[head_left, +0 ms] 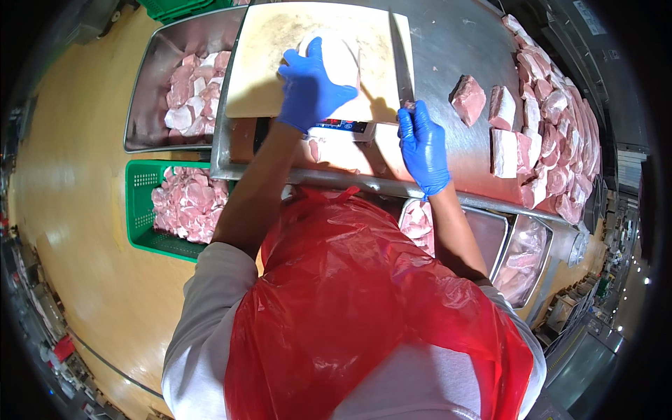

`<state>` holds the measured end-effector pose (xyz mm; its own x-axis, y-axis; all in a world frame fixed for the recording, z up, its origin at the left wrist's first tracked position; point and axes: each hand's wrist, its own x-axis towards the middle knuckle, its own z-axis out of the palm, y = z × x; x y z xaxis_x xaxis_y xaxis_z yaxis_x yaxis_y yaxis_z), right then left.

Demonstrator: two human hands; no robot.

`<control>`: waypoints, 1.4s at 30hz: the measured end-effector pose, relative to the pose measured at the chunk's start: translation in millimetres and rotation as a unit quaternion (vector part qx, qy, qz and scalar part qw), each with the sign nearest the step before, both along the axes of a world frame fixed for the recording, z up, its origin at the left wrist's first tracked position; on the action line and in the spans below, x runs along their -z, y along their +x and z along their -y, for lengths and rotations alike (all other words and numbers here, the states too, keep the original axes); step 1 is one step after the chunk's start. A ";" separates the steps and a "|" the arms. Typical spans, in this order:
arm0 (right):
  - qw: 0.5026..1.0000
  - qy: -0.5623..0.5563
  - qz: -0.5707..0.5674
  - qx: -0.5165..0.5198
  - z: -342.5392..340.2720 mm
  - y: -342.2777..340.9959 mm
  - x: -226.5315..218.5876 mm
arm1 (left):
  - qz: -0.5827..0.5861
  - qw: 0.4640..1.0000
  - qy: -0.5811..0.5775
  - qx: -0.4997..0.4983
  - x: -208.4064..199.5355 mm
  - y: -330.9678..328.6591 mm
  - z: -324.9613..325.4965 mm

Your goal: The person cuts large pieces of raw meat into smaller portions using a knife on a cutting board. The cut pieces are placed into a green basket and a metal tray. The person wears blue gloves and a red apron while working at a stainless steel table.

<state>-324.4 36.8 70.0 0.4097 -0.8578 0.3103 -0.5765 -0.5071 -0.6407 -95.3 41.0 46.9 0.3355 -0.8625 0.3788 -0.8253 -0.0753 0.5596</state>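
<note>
A pale piece of pork (341, 61) with a white fat face lies on the cutting board (260, 42). My left hand (308, 85), in a blue glove, rests over its near left part with fingers and thumb spread. The palm hides some of the meat. In my right hand (424, 145), also gloved in blue, is the handle of a long knife (402, 59). Its blade points away from me along the board's right edge, apart from the pork. Just below the board, a digital scale (343, 127) with a lit red display is partly covered.
Cut pork pieces (553, 119) crowd the steel table's (448, 42) right side; a loose chunk (469, 99) lies nearer the board. At left stand a steel tub (150, 98) and a green basket (140, 231), both holding meat. Steel trays (490, 231) sit below the table's front edge.
</note>
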 end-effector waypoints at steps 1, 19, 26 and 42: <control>1.000 -0.023 -0.006 -0.016 -1.6 4.7 0.3 | 0.015 0.995 -0.058 0.075 21.2 29.6 9.3; 0.966 -0.008 -0.212 -0.150 0.4 87.0 26.0 | -0.238 0.964 -0.105 -0.058 41.4 22.6 -118.3; 0.888 0.058 -0.419 -0.179 -12.5 -27.0 12.4 | -0.270 0.950 -0.108 -0.111 28.5 44.4 -119.1; 0.955 -0.011 -0.265 -0.134 -14.0 121.6 -19.3 | -0.275 0.937 -0.199 -0.086 40.0 20.0 -56.7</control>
